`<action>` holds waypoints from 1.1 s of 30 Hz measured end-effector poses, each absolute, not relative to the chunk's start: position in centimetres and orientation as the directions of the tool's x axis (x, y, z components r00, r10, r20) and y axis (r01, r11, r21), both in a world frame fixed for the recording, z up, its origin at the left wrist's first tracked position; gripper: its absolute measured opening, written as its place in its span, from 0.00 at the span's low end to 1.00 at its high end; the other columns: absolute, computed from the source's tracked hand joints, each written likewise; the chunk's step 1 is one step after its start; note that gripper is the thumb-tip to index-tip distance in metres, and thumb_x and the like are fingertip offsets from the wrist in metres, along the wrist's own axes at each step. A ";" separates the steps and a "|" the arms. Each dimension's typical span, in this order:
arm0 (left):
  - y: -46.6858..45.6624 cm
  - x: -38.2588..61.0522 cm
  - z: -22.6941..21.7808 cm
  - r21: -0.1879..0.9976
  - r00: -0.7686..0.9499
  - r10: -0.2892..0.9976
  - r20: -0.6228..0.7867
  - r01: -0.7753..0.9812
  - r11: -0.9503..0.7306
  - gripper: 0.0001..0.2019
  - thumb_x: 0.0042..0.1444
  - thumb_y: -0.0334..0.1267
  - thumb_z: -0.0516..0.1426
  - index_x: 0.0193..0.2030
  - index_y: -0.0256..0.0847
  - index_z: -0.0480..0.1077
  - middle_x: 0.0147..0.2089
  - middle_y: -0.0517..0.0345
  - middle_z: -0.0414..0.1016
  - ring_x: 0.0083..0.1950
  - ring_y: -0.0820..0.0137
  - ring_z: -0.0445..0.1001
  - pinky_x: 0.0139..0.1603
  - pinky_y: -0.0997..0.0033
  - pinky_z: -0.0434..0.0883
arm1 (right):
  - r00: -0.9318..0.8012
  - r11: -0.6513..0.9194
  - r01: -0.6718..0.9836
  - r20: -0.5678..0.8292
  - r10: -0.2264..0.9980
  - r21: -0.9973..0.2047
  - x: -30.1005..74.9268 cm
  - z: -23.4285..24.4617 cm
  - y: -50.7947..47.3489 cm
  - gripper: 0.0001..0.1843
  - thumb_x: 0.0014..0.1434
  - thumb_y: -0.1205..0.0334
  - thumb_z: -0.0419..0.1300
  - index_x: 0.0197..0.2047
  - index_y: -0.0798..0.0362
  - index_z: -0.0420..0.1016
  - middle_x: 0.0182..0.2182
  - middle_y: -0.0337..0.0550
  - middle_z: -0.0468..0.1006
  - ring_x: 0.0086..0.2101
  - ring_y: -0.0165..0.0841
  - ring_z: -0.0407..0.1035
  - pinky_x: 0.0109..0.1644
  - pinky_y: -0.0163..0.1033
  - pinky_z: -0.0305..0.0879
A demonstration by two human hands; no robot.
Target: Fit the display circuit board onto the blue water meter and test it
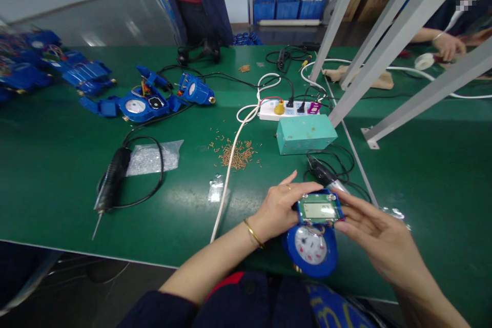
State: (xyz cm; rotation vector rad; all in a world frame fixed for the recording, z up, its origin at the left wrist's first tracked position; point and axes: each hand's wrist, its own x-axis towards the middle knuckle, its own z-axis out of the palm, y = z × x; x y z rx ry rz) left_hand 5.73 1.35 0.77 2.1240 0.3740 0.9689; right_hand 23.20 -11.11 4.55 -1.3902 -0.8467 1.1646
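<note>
I grasp the display board [321, 209] with my left hand [279, 210] at nine o'clock and right hand [378, 233] at three, steadying it flat over the blue meter [310, 252].

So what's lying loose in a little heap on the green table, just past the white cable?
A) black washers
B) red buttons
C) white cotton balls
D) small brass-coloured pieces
D: a scattered heap of small brass-coloured pieces lies on the green table beside the white cable, beyond the left hand and right hand that hold the blue meter.
</note>
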 end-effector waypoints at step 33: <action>-2.0 3.2 2.5 0.399 0.682 0.494 0.539 0.309 -0.863 0.16 0.63 0.52 0.58 0.33 0.43 0.77 0.33 0.61 0.78 0.39 0.70 0.69 0.39 0.65 0.59 | 0.408 0.132 0.089 0.157 0.899 -0.987 24.0 1.3 -11.5 0.25 0.50 0.69 0.74 0.52 0.49 0.80 0.50 0.44 0.75 0.43 0.30 0.78 0.50 0.27 0.74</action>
